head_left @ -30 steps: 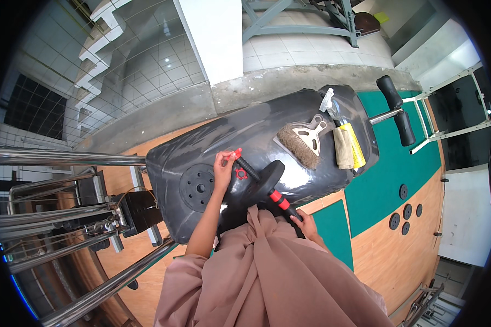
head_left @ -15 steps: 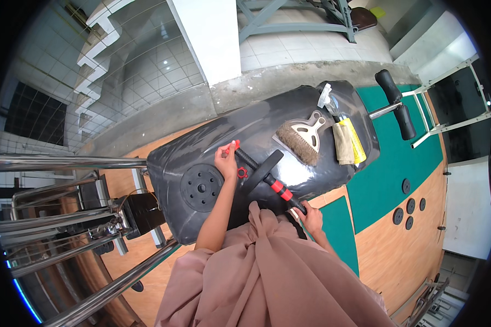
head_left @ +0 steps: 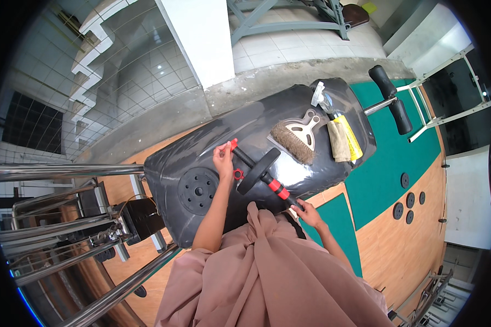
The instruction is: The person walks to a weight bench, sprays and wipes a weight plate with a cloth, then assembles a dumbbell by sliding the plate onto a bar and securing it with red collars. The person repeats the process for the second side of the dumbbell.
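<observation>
My left hand (head_left: 222, 160) pinches a red collar nut (head_left: 234, 143) at the far-left end of a dumbbell bar (head_left: 243, 157). The bar is black with a threaded shaft and red bands, and slants across the bench in front of me. One black weight plate (head_left: 258, 171) sits around its middle. At the near-right end, my right hand (head_left: 310, 213) is closed around the bar. Beside the weight plate lies a second red star-shaped nut (head_left: 238, 174). A larger black disc with holes (head_left: 198, 191) lies flat on the bench, left of my left forearm.
The black padded bench (head_left: 223, 128) also holds a hand brush (head_left: 293, 143), a beige cloth (head_left: 339, 141) and a spray bottle (head_left: 348, 136). Chrome rails (head_left: 65, 171) stand at the left. Several small plates (head_left: 398, 210) lie on the wooden floor at right, near a green mat (head_left: 390, 158).
The view has shifted slightly. The bar has turned a little, so its weight plate shows more of its face. Both hands keep their hold on the two ends.
</observation>
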Demonstrator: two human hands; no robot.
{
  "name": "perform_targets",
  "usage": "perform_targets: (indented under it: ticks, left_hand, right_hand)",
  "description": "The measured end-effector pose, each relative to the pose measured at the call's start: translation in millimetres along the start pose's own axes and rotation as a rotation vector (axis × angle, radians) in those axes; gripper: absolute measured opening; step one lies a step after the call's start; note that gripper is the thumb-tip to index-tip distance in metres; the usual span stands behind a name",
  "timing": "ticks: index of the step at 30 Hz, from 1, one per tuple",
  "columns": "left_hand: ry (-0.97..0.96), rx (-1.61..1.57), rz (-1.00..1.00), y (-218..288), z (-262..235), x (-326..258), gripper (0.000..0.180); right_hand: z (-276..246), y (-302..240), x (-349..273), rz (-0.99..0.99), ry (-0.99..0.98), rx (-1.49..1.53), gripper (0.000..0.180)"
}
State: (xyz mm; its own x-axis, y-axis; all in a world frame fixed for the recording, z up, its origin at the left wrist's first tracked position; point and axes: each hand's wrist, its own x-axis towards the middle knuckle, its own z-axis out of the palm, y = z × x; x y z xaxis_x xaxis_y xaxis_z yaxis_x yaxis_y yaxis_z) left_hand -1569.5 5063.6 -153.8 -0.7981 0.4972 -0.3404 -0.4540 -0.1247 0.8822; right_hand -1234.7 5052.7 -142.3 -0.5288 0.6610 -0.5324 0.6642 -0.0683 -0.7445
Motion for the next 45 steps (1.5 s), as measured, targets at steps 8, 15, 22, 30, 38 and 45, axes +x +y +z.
perform_targets:
  ticks: [8, 15, 22, 30, 38, 45]
  left_hand:
    - [-0.380, 0.475, 0.318, 24.7, -28.9, 8.5, 0.020]
    - [-0.383, 0.860, 0.349, 38.1, -18.4, 11.2, 0.026]
    - [-0.770, 1.330, 0.285, 60.7, -5.7, 42.8, 0.041]
    - [-0.727, 1.763, -0.133, 75.5, 36.0, 43.7, 0.040]
    - [-0.685, 1.658, -0.935, 53.6, 28.5, 90.9, 0.054]
    - [-1.114, 1.047, -0.674, 87.3, -15.2, 83.3, 0.067]
  right_hand:
    - [4.4, -9.4, -7.0, -0.069, 0.181, -0.335, 0.041]
    - [8.9, -5.5, -9.2, -0.065, 0.216, -0.409, 0.043]
    - [7.2, -0.6, -8.2, -0.067, 0.196, -0.419, 0.044]
    - [12.8, -18.2, -14.9, -0.062, 0.248, -0.499, 0.042]
    - [13.2, -8.7, -11.3, -0.072, 0.254, -0.541, 0.043]
    - [15.2, -10.1, -12.2, -0.057, 0.232, -0.480, 0.043]
